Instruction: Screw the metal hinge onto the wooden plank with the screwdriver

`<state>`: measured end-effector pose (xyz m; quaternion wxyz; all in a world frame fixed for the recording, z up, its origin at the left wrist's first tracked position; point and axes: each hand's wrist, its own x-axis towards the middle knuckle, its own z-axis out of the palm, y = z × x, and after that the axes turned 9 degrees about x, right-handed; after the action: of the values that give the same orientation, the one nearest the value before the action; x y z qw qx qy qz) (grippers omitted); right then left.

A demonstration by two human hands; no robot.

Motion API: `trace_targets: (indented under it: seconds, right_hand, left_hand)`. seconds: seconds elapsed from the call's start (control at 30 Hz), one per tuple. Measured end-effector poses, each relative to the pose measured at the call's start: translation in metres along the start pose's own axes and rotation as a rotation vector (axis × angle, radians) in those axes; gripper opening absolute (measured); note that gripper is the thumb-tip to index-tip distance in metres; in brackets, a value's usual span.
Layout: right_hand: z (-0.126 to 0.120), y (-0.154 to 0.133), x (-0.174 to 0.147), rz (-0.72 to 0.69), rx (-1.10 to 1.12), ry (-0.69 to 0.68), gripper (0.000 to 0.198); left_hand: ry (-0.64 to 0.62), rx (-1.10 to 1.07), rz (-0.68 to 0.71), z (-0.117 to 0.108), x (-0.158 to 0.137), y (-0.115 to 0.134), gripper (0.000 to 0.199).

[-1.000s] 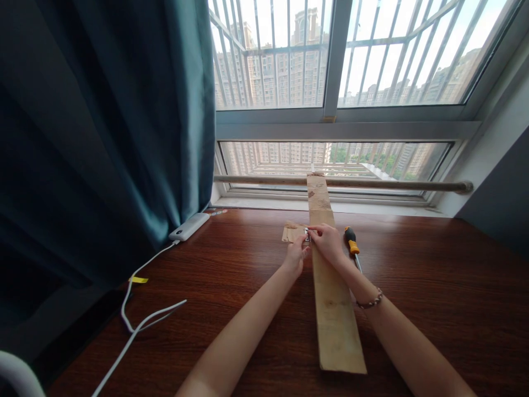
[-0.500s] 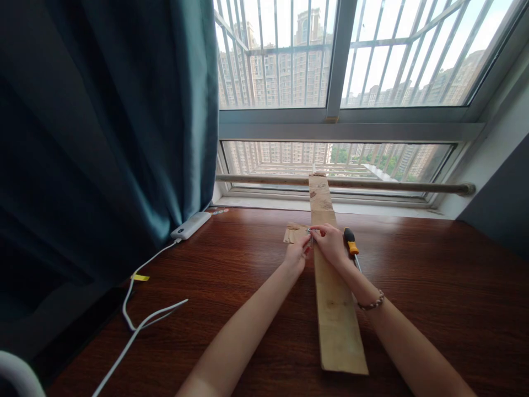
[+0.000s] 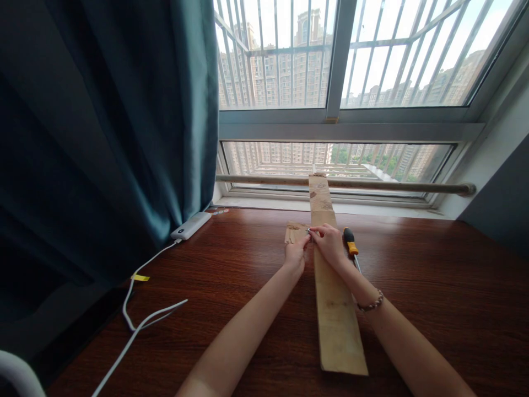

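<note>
A long strip of cardboard or thin board (image 3: pixel 338 314) runs away from me across the brown table, its far end raised against the window rail. My left hand (image 3: pixel 296 255) and my right hand (image 3: pixel 328 242) meet over its left edge, fingertips pinched close together. Between them shows a tiny shiny metal piece (image 3: pixel 308 231), too small to name. A short torn-edged piece (image 3: pixel 293 232) of the same tan material sticks out left of the fingers. Right of my right hand lies a screwdriver (image 3: pixel 350 241) with a black and yellow handle, its shaft partly behind my forearm.
On the left, a white power bank (image 3: pixel 191 225) with a white cable (image 3: pixel 124 353) lies beside the dark blue curtain (image 3: pixel 182 110). A yellow tag (image 3: pixel 141 278) hangs on the cable. Beyond the table (image 3: pixel 433 286) are a metal rail (image 3: pixel 384 184) and a barred window.
My fingers have shifted very slightly around the small metal piece, and the left fingers look more closed. The board and screwdriver stay in place.
</note>
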<state>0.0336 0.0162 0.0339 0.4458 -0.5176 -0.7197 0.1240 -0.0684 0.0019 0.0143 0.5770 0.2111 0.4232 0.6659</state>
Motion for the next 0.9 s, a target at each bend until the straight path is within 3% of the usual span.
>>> trace_targets:
  seconds: [0.1,0.23,0.4,0.57,0.9]
  right_hand:
    - [-0.002,-0.001,0.005,-0.018,-0.018,-0.019,0.019]
    - [-0.003,-0.002,0.011,-0.035,-0.053,-0.068,0.015]
    - [-0.001,-0.005,0.009,-0.016,-0.113,-0.118,0.012]
    - [-0.001,-0.010,0.007,0.017,-0.141,-0.135,0.013]
    - [0.000,-0.004,0.009,0.023,-0.055,-0.107,0.017]
  left_hand:
    - [-0.027,0.067,0.111,-0.003,0.004,-0.007,0.025]
    - [-0.042,0.081,0.129,-0.004,0.006,-0.008,0.029]
    - [0.003,0.098,0.032,-0.002,0.001,-0.001,0.030]
    - [0.071,0.119,-0.125,0.001,-0.005,0.007,0.017]
    - [0.039,0.030,-0.166,0.000,-0.003,0.005,0.014]
